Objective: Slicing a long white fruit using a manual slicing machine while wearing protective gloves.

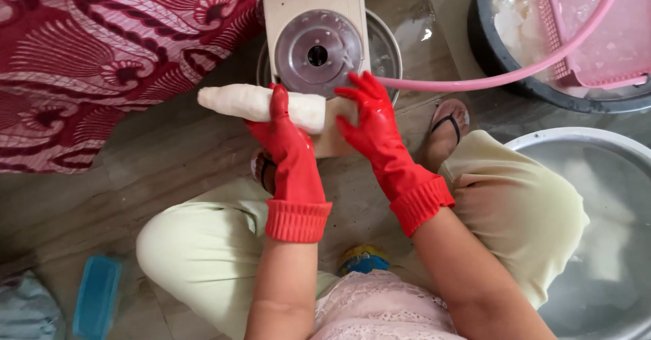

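Both my hands wear red rubber gloves. My left hand [285,140] grips a long white peeled root [237,102], held level across the front of a beige slicer board [319,14] that carries a round metal blade disc [317,53]. My right hand [369,119] rests with fingers spread on the lower right part of the slicer board, beside the root's right end. The slicer stands over a steel bowl [386,55] on the floor, between my knees.
A pink hose [515,75] runs across a dark tub [542,85] holding a pink basket and white pieces at top right. A large steel basin [603,150] sits at right. Red patterned cloth [102,55] lies at left, a blue box [98,299] at lower left.
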